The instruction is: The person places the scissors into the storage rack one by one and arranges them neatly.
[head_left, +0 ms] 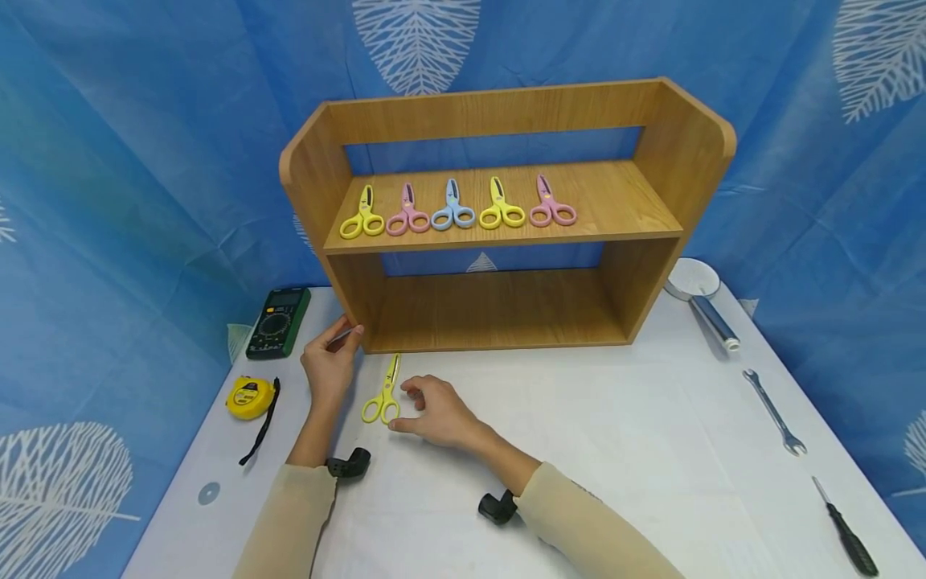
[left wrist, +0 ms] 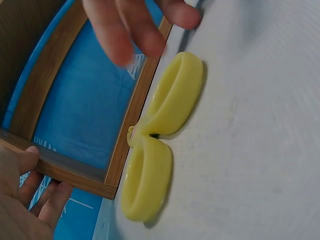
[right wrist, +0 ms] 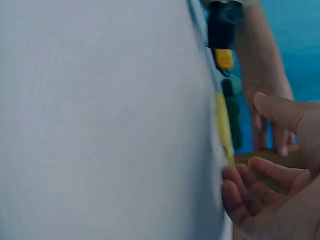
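Note:
A wooden two-tier shelf point(head_left: 499, 310) stands on the white table. My left hand point(head_left: 329, 368) holds the front edge of its left side panel near the bottom; in the left wrist view the thumb and fingers lie on opposite sides of the wood. A pair of yellow scissors point(head_left: 388, 389) lies on the table before the shelf, blades toward it. Just right of these scissors is my right hand point(head_left: 441, 414), fingers loosely bent and nothing between them. Along the upper board several scissors lie in a row: yellow point(head_left: 365, 213), pink point(head_left: 408, 213), blue point(head_left: 452, 211), yellow and pink.
At the left are a multimeter point(head_left: 278, 323), a yellow tape measure point(head_left: 249, 398) with a black strap and a grey disc point(head_left: 209, 493). On the right lie a round white-faced tool with a handle point(head_left: 712, 322), a wrench point(head_left: 776, 414) and a screwdriver point(head_left: 848, 535). Blue cloth hangs behind.

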`<action>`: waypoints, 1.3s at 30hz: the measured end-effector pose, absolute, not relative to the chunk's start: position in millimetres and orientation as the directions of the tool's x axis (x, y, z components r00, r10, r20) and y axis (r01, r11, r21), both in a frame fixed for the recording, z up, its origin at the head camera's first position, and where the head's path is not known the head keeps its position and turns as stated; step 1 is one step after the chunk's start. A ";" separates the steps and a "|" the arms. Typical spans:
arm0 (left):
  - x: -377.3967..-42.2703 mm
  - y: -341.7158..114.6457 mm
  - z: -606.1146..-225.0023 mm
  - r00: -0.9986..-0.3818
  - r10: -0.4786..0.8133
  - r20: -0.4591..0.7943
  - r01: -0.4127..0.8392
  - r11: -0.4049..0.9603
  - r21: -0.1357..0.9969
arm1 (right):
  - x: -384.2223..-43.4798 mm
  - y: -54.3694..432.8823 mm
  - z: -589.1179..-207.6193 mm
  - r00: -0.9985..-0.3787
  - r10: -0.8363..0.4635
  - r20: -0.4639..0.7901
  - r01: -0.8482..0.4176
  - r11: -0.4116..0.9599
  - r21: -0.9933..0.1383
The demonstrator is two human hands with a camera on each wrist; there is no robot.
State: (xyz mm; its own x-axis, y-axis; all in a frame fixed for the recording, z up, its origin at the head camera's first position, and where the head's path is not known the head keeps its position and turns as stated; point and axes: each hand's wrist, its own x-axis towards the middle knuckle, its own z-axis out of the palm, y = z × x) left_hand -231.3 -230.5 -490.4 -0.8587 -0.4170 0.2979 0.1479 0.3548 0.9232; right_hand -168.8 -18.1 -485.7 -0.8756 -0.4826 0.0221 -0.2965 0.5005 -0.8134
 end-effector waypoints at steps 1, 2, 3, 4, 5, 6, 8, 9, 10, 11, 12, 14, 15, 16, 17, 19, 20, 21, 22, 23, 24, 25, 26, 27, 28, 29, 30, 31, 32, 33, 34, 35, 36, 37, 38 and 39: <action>-231.5 -230.6 -490.1 -0.860 -0.416 0.297 0.146 0.355 0.923 | -168.4 -22.3 -488.3 -0.881 -0.473 0.016 -0.296 0.523 -0.799; -231.7 -230.7 -490.0 -0.860 -0.416 0.296 0.147 0.354 0.924 | -168.1 -26.1 -490.3 -0.886 -0.463 0.011 -0.294 0.544 -0.786; -231.9 -230.7 -489.7 -0.860 -0.416 0.297 0.149 0.352 0.924 | -168.2 -29.7 -491.4 -0.892 -0.452 0.008 -0.293 0.564 -0.772; -232.0 -230.6 -489.5 -0.860 -0.415 0.297 0.150 0.352 0.924 | -168.3 -33.1 -492.3 -0.897 -0.441 0.007 -0.294 0.586 -0.755; -232.3 -230.7 -489.5 -0.859 -0.415 0.299 0.152 0.351 0.924 | -168.9 -36.1 -493.1 -0.903 -0.430 0.009 -0.296 0.608 -0.737; -232.6 -230.8 -489.5 -0.858 -0.415 0.302 0.155 0.351 0.923 | -169.4 -38.8 -493.6 -0.908 -0.419 0.010 -0.297 0.628 -0.720; -232.9 -230.7 -489.3 -0.856 -0.415 0.307 0.161 0.351 0.922 | -170.2 -43.6 -493.7 -0.917 -0.398 0.009 -0.294 0.664 -0.688; -233.1 -230.6 -489.1 -0.856 -0.414 0.310 0.162 0.354 0.921 | -170.7 -45.7 -493.7 -0.922 -0.388 0.011 -0.293 0.676 -0.676; -233.2 -230.4 -489.0 -0.855 -0.414 0.314 0.165 0.357 0.920 | -171.2 -47.5 -493.6 -0.926 -0.377 0.014 -0.290 0.690 -0.663; -233.4 -230.2 -488.9 -0.853 -0.413 0.318 0.168 0.359 0.918 | -171.5 -49.2 -493.4 -0.931 -0.365 0.013 -0.284 0.701 -0.654; -233.4 -230.0 -488.6 -0.853 -0.413 0.320 0.169 0.362 0.917 | -171.4 -50.5 -492.6 -0.935 -0.355 0.011 -0.277 0.710 -0.647; -233.7 -229.7 -488.3 -0.851 -0.412 0.325 0.171 0.367 0.914 | -171.9 -52.5 -491.7 -0.941 -0.337 0.011 -0.264 0.717 -0.645; -233.7 -229.6 -488.2 -0.850 -0.412 0.327 0.173 0.368 0.914 | -172.0 -53.1 -491.0 -0.943 -0.332 0.011 -0.260 0.717 -0.646; -233.8 -229.5 -488.2 -0.850 -0.413 0.328 0.174 0.368 0.913 | -172.2 -53.3 -490.5 -0.945 -0.328 0.010 -0.256 0.718 -0.647; -233.9 -229.5 -488.3 -0.850 -0.413 0.327 0.174 0.367 0.914 | -172.1 -53.1 -490.0 -0.945 -0.326 0.010 -0.253 0.714 -0.652; -233.7 -229.6 -487.9 -0.850 -0.416 0.324 0.168 0.368 0.915 | -172.4 -52.0 -488.8 -0.945 -0.327 0.019 -0.255 0.696 -0.671; -233.6 -229.7 -487.8 -0.850 -0.418 0.322 0.165 0.369 0.915 | -172.4 -51.0 -488.2 -0.944 -0.329 0.022 -0.253 0.681 -0.688; -233.4 -229.8 -487.4 -0.850 -0.419 0.319 0.161 0.370 0.915 | -172.3 -49.9 -487.4 -0.944 -0.329 0.021 -0.247 0.666 -0.704; -233.2 -230.0 -487.2 -0.851 -0.421 0.315 0.155 0.372 0.915 | -172.3 -48.4 -486.7 -0.944 -0.328 0.019 -0.240 0.647 -0.724; -233.0 -230.3 -487.1 -0.851 -0.423 0.311 0.150 0.372 0.916 | -172.2 -46.8 -485.8 -0.944 -0.330 0.016 -0.231 0.626 -0.745; -232.8 -230.6 -487.0 -0.852 -0.425 0.307 0.144 0.372 0.917 | -172.2 -45.1 -484.8 -0.943 -0.332 0.008 -0.220 0.605 -0.765; -232.4 -230.9 -487.0 -0.852 -0.427 0.303 0.139 0.373 0.917 | -172.0 -43.2 -483.8 -0.942 -0.336 0.001 -0.210 0.585 -0.783; -231.7 -231.3 -487.0 -0.852 -0.431 0.299 0.134 0.372 0.918 | -171.7 -41.4 -482.4 -0.940 -0.342 -0.009 -0.198 0.565 -0.801; -231.1 -231.8 -487.1 -0.851 -0.435 0.296 0.131 0.370 0.920 | -171.5 -39.8 -480.9 -0.938 -0.347 -0.017 -0.190 0.553 -0.811; -230.7 -232.2 -487.6 -0.849 -0.438 0.296 0.130 0.369 0.920 | -171.1 -38.1 -479.0 -0.934 -0.356 -0.020 -0.188 0.539 -0.821; -230.1 -232.7 -487.8 -0.847 -0.441 0.296 0.131 0.367 0.921 | -170.6 -36.5 -476.6 -0.931 -0.365 -0.021 -0.188 0.527 -0.829; -229.5 -232.9 -487.9 -0.847 -0.441 0.298 0.134 0.364 0.921 | -170.1 -34.6 -474.0 -0.928 -0.372 -0.019 -0.190 0.518 -0.834; -228.8 -233.1 -487.8 -0.846 -0.439 0.301 0.140 0.362 0.922 | -169.6 -32.5 -470.8 -0.926 -0.377 -0.014 -0.195 0.510 -0.838; -228.5 -233.3 -488.1 -0.846 -0.438 0.304 0.145 0.360 0.922 | -168.8 -30.1 -467.4 -0.925 -0.379 -0.006 -0.201 0.504 -0.840; -228.5 -233.3 -488.5 -0.846 -0.434 0.309 0.151 0.360 0.921 | -167.9 -26.9 -463.2 -0.925 -0.380 0.004 -0.208 0.499 -0.841; -228.3 -233.2 -488.8 -0.847 -0.430 0.311 0.156 0.358 0.920 | -166.7 -22.8 -458.4 -0.924 -0.383 0.017 -0.219 0.490 -0.844; -228.3 -232.8 -488.9 -0.850 -0.426 0.311 0.160 0.354 0.921 | -165.3 -17.7 -452.9 -0.922 -0.386 0.031 -0.230 0.483 -0.845; -228.4 -232.3 -489.2 -0.852 -0.421 0.311 0.164 0.349 0.923 | -163.7 -11.5 -446.8 -0.921 -0.387 0.044 -0.241 0.475 -0.846; -228.9 -231.8 -489.6 -0.854 -0.419 0.309 0.164 0.347 0.923 | -161.6 -4.4 -440.0 -0.919 -0.390 0.065 -0.259 0.468 -0.845; -229.3 -231.2 -489.9 -0.857 -0.415 0.306 0.162 0.347 0.924 | -159.0 3.7 -432.5 -0.916 -0.391 0.087 -0.276 0.458 -0.845; -229.7 -230.5 -489.7 -0.860 -0.412 0.302 0.161 0.343 0.925 | -156.3 12.7 -423.6 -0.915 -0.389 0.106 -0.289 0.448 -0.846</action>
